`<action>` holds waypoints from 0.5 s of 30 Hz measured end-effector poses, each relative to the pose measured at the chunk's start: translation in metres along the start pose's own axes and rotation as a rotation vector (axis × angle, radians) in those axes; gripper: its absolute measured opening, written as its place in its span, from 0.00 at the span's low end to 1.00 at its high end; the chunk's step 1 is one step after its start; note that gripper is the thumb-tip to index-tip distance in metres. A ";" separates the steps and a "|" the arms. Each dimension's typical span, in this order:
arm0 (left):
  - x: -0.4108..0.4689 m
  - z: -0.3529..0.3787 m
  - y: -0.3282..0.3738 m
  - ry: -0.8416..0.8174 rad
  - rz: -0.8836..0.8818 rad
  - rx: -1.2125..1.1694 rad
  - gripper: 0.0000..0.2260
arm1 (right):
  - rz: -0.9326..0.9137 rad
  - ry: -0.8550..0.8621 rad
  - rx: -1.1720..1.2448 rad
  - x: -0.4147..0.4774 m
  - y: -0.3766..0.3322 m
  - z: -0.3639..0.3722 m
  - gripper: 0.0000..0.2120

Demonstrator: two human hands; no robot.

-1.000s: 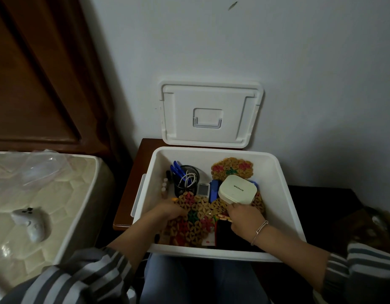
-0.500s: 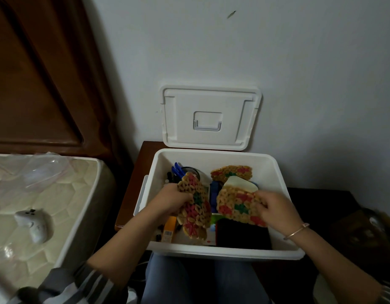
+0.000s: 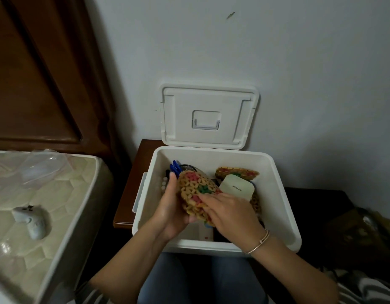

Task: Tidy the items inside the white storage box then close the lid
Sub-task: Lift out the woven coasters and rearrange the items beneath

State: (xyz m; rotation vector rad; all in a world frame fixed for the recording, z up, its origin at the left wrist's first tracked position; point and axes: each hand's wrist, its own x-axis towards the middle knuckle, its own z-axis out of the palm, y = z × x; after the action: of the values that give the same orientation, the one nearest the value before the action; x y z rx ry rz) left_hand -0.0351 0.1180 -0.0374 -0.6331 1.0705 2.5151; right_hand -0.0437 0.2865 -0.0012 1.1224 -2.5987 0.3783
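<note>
The white storage box point(image 3: 284, 207) sits open on my lap, its lid point(image 3: 209, 115) leaning upright against the wall behind it. Above the box I hold a stack of woven tan coasters point(image 3: 195, 194) with red and green patches. My left hand point(image 3: 171, 210) grips the stack from the left and below. My right hand point(image 3: 230, 210) holds it from the right, fingers laid over its face. Inside the box lie another woven coaster point(image 3: 238, 172) at the back, a white rounded case point(image 3: 236, 187), and blue pens point(image 3: 175, 166) in a dark cup, partly hidden.
A wooden side table point(image 3: 128, 191) stands under the box's back left. A mattress point(image 3: 42, 216) on the left carries a white game controller point(image 3: 31, 220) and clear plastic wrap point(image 3: 40, 167). A dark wooden headboard point(image 3: 36, 73) rises behind it. Dark clutter point(image 3: 354, 229) lies to the right.
Both hands lifted coasters from the box floor, one in each hand, then brought them together into a single stack held above the box's left half.
</note>
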 end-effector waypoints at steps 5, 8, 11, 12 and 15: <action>-0.012 -0.016 0.002 0.083 0.037 0.077 0.20 | 0.008 -0.303 0.432 0.001 0.001 0.008 0.19; -0.017 -0.028 0.007 0.180 0.104 0.098 0.18 | 0.296 -0.142 0.548 -0.004 0.040 0.014 0.16; -0.023 -0.038 0.008 0.179 0.157 0.113 0.17 | 0.620 -0.112 0.337 -0.004 0.090 0.031 0.18; -0.024 -0.039 0.006 0.171 0.183 0.104 0.17 | 0.702 -0.203 0.294 -0.004 0.103 0.039 0.22; -0.027 -0.038 0.001 0.157 0.287 0.070 0.16 | 0.909 -0.409 0.302 0.000 0.126 0.064 0.33</action>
State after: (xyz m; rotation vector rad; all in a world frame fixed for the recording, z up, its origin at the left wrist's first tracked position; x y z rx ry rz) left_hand -0.0027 0.0855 -0.0468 -0.7113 1.3881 2.6882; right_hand -0.1463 0.3474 -0.0766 -0.0262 -3.3792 0.8090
